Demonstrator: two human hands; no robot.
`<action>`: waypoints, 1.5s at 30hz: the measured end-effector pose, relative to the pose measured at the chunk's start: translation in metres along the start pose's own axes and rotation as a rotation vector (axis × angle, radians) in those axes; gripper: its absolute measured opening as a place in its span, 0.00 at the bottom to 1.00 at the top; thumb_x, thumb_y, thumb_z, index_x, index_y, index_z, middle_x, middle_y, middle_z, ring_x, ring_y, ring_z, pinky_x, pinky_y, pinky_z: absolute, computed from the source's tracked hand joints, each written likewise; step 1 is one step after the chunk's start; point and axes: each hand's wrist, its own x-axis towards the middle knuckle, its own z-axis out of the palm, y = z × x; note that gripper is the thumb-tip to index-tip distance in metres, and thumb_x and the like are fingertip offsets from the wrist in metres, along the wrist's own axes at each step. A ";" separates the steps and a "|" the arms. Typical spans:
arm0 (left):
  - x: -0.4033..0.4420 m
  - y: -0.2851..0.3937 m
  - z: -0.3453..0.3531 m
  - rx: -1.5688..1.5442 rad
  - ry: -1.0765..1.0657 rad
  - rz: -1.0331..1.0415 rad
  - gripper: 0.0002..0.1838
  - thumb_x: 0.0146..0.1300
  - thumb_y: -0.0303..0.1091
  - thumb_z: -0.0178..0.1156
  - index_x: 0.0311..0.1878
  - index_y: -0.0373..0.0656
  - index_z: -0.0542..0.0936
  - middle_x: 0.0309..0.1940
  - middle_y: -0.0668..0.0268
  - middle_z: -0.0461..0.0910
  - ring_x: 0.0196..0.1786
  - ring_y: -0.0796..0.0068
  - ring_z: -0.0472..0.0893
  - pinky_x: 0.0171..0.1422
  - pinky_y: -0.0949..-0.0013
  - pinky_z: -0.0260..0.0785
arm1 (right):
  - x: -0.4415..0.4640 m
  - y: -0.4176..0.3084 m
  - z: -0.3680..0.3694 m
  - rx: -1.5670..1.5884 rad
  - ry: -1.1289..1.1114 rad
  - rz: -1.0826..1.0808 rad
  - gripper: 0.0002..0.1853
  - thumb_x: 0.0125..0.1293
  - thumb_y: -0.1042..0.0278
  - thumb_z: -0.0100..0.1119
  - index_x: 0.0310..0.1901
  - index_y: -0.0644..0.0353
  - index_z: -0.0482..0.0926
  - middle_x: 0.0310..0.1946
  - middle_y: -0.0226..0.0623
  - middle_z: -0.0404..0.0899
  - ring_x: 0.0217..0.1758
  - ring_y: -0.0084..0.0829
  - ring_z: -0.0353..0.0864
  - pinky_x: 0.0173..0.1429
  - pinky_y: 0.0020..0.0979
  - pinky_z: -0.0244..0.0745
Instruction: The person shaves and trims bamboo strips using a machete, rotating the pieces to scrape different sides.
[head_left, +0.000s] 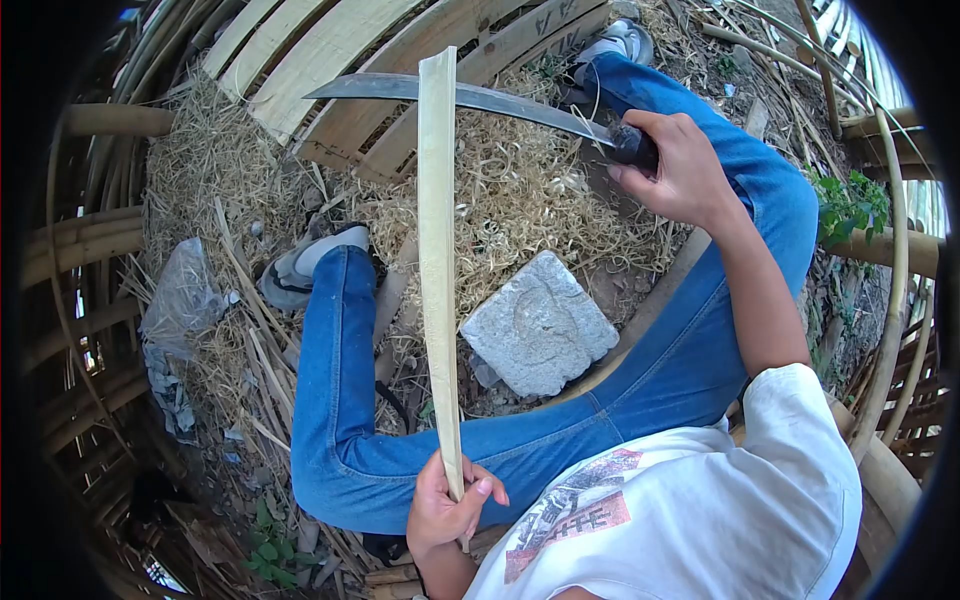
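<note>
My left hand is closed round the lower end of a long, pale split bamboo strip, which stands nearly upright in view above my left thigh. My right hand grips the dark handle of a machete. Its curved blade reaches left and passes behind the strip near the strip's top end, with the tip showing on the far side. Whether blade and strip touch, I cannot tell. Below the blade, a square grey stone block lies on the ground between my legs.
Curly bamboo shavings cover the ground around the stone. Pale wooden slats lie at the top. A clear plastic bag rests at the left. Bamboo poles frame both sides, and a green plant grows at the right.
</note>
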 end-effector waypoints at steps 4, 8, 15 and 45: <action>0.004 0.001 0.005 0.027 -0.010 -0.059 0.13 0.72 0.22 0.59 0.43 0.40 0.62 0.30 0.41 0.83 0.10 0.84 0.68 0.11 0.79 0.58 | 0.000 0.000 -0.002 0.001 -0.052 0.015 0.29 0.49 0.59 0.63 0.54 0.65 0.82 0.41 0.52 0.84 0.49 0.52 0.80 0.58 0.47 0.75; 0.007 0.002 0.008 0.047 0.003 -0.091 0.12 0.72 0.21 0.59 0.44 0.40 0.63 0.31 0.42 0.84 0.10 0.85 0.68 0.11 0.79 0.59 | 0.002 -0.003 -0.002 -0.010 -0.062 0.058 0.28 0.48 0.60 0.62 0.53 0.64 0.83 0.41 0.52 0.84 0.50 0.52 0.80 0.59 0.47 0.75; 0.002 0.004 0.013 0.206 -0.016 -0.187 0.11 0.71 0.20 0.59 0.48 0.36 0.65 0.31 0.47 0.84 0.12 0.85 0.71 0.13 0.80 0.62 | 0.004 0.001 -0.001 0.012 0.082 0.040 0.23 0.52 0.61 0.66 0.49 0.65 0.84 0.39 0.51 0.86 0.49 0.52 0.81 0.57 0.46 0.76; 0.016 0.010 0.024 0.594 -0.015 -0.210 0.10 0.71 0.24 0.59 0.51 0.34 0.71 0.24 0.64 0.83 0.15 0.78 0.78 0.17 0.72 0.67 | 0.004 -0.008 -0.008 -0.020 0.036 0.063 0.17 0.50 0.64 0.65 0.42 0.62 0.84 0.35 0.52 0.84 0.45 0.53 0.81 0.53 0.49 0.76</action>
